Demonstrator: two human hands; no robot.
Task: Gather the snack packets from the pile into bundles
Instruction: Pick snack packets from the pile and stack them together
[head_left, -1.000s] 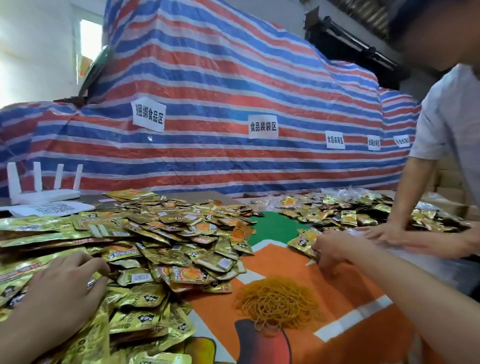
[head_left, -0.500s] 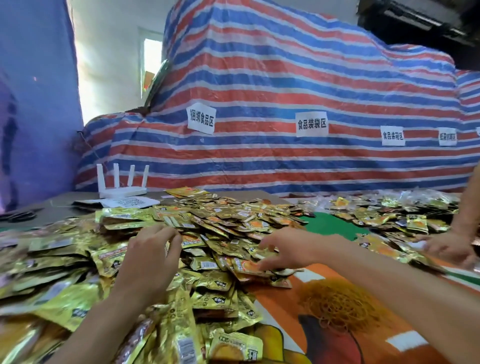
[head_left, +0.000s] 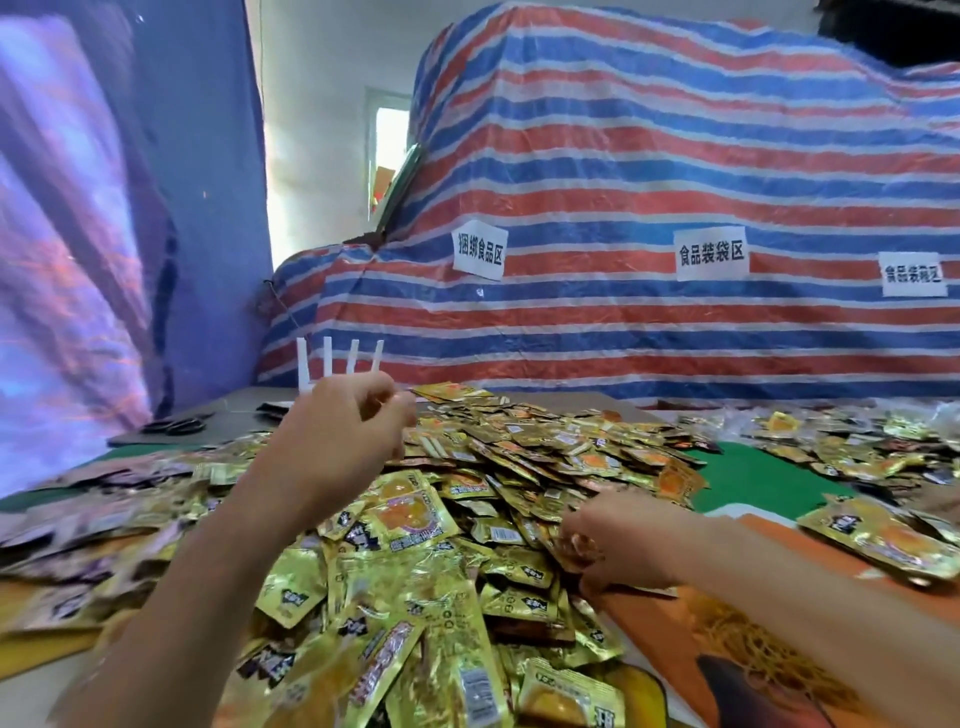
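A big heap of gold snack packets (head_left: 467, 519) covers the table from the left edge to the middle. My left hand (head_left: 337, 441) hovers above the heap's far side with its fingers loosely curled, and nothing shows in it. My right hand (head_left: 618, 545) is low at the heap's right edge. Its fingers curl into the packets there and grip a few of them.
A tangle of yellow rubber bands (head_left: 753, 649) lies on the orange mat under my right forearm. More packets (head_left: 857, 447) spread across the right side beyond a green patch (head_left: 753, 478). A white router (head_left: 337, 364) and black scissors (head_left: 176, 426) sit at the back left. A striped tarp (head_left: 623, 312) rises behind.
My left hand has lifted off the heap and moved farther back. My right hand has dropped lower at the heap's right edge. The view has swung left, and the other person's arm is out of sight.
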